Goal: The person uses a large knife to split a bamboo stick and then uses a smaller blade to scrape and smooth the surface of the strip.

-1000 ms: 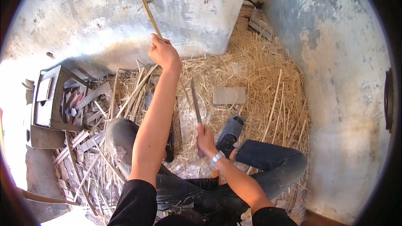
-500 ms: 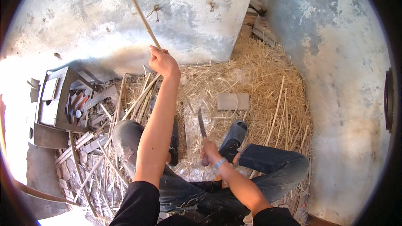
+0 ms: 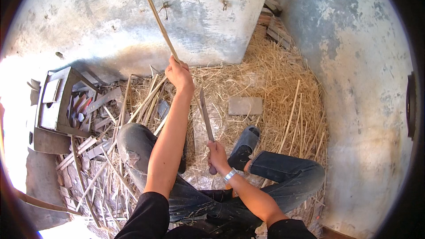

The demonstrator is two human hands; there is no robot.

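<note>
Loose straw (image 3: 283,75) lies all around us, and patchy pale walls (image 3: 199,31) stand in front of us and to our right. Off to the left is a wooden box frame (image 3: 53,115), near a heap of sticks (image 3: 82,179). We seem to be in the middle of working with a knife (image 3: 206,117) on a long, thin strip (image 3: 155,11). The blade is close to what looks like its near end, but we cannot tell if they touch. Our left hand (image 3: 179,75) is far out in front on a nearly straight arm, with its fingers curled tight around the strip. Most of the strip sticks up past that hand. Our right hand (image 3: 218,154) is closer to us, its fingers wrapped around the knife handle, and the blade points up and away. That arm is bent, with the elbow out to the right. We think the next move calls for a firm hold on both things and a steady blade, kept off our left fingers.
</note>
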